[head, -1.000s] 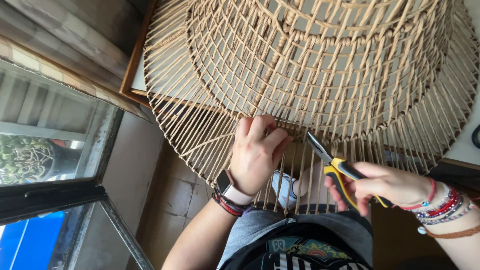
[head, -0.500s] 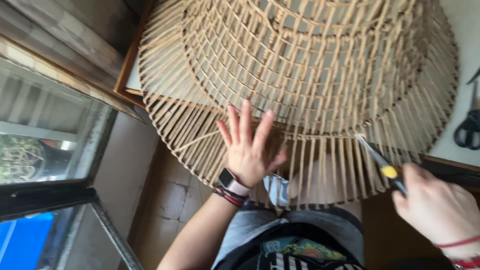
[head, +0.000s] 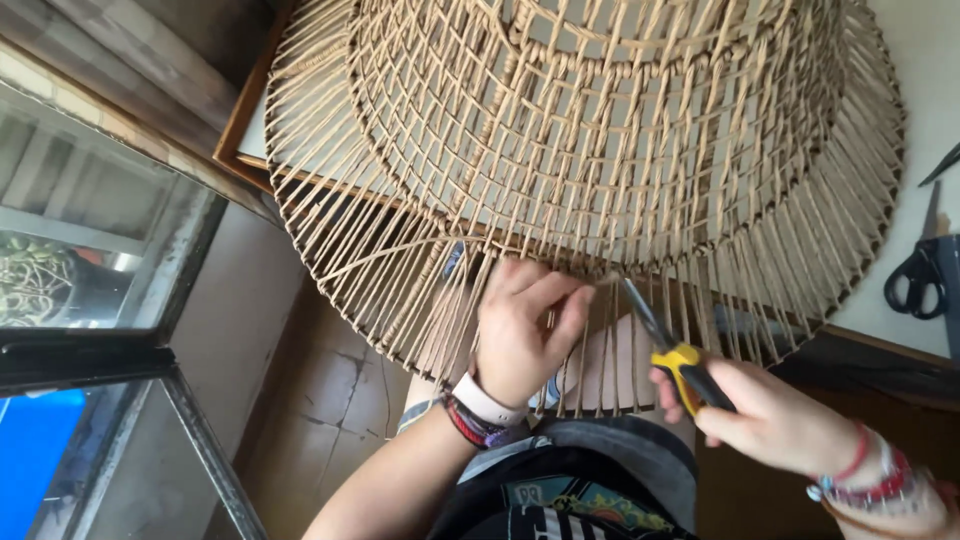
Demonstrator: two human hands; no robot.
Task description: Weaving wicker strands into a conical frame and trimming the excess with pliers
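**Steadying a strand for the cutters**

Right at the lower rim of the large, round, tan woven-rattan lampshade frame (head: pixel 600 150), the left hand (head: pixel 520 335) pinches a loose strand between thumb and curled fingers, seemingly to hold it taut and still. The frame lies tilted across the white table with a wooden edge (head: pixel 905 345), its free spokes fanning over the table edge toward the person's lap, which puts the unfinished ends within easy reach of both hands.

The right hand (head: pixel 770 420) is closed around the yellow-and-black handles of a pair of slim metal cutting pliers (head: pixel 665 345), their tip aimed up at the pinched strand, just beside the left fingertips. Whether the blades touch the strand is too blurred to tell.

Black-handled scissors (head: pixel 915 275) lie on the table at the far right, well apart from either hand.
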